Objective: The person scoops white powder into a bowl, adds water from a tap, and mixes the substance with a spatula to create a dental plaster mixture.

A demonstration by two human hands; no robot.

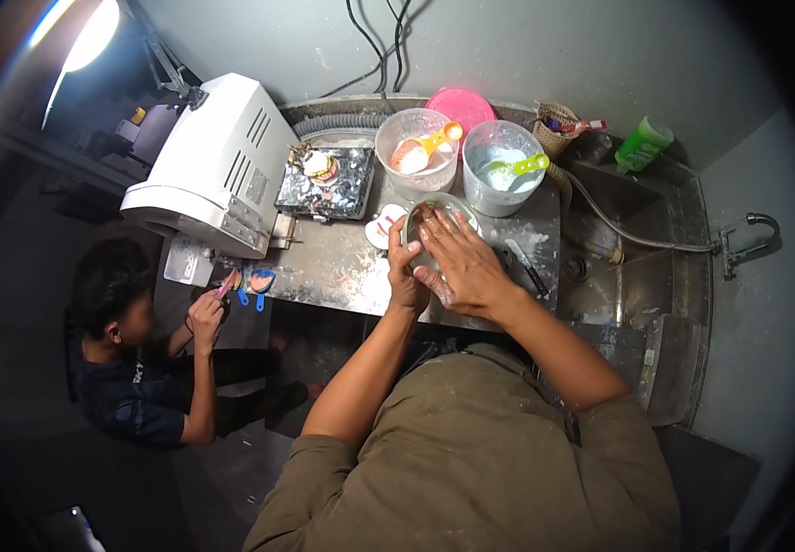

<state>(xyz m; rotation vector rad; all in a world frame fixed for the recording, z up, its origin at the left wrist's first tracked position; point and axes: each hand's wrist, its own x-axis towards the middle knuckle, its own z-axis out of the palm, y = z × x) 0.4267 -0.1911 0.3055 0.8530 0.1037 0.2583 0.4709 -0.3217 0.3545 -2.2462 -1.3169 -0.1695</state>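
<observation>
A round mixing bowl (468,205) with a pale rim is held up over the near part of the worktop. My left hand (406,270) grips its left side, thumb by the rim. Over the bowl's mouth lies my right hand (458,257), its wet-looking fingers stretched out and reaching inside. White residue marks that hand near the thumb. Most of the bowl's inside is hidden by the right hand. Just left of the bowl is a whitish round piece (380,228) with red marks. A knife (527,268) with a dark handle lies to the right.
Two plastic tubs of powder (415,181) (501,200) with scoops stand behind. Left are a dark block (325,196) bearing a small cast and a white machine (221,159). A sink (635,276) is at right. A seated person (139,372) works at left near blue scoops (261,283).
</observation>
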